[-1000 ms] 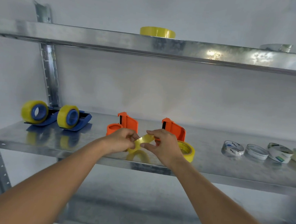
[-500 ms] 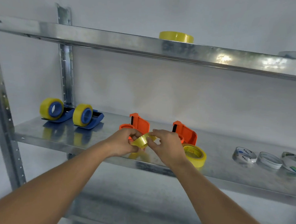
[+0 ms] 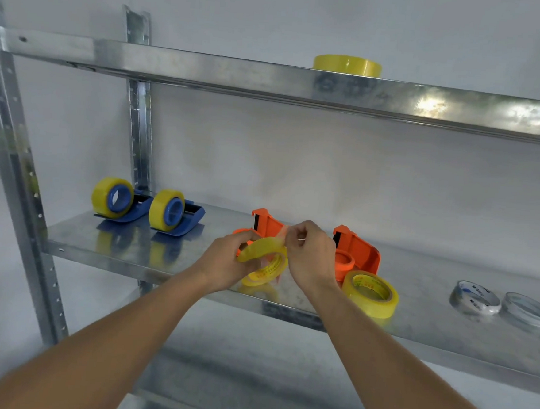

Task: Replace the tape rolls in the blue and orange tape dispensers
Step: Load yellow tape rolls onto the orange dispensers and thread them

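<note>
**Desk:** What's pictured?

**Operator:** A yellow tape roll [image 3: 263,261], held just above the front of the middle shelf [image 3: 125,248]. I have my left hand [image 3: 226,262] gripping it from the left and below, while my right hand [image 3: 310,255], fingers curled, pinches the free end at the top of the roll. A second ago both hands sat close over the roll, picking at it; now the right has lifted and a short tab appears to stand clear. I read that as the end found and peeling begun.

**Desk:** And around it?

**Operator:** Directly behind my hands, the left orange dispenser [image 3: 265,224], its hub bare. Just right, the second orange dispenser [image 3: 356,253], also without tape, a spare yellow roll [image 3: 371,294] lying flat before it. Far left, two blue dispensers [image 3: 140,206] each carry full yellow rolls, so that half looks done. Spent-looking pale rolls [image 3: 476,297] lie at far right; another yellow roll [image 3: 347,65] sits on the top shelf.

**Desk:** Next?

**Operator:** Likely seating this roll on the nearer orange hub.
</note>
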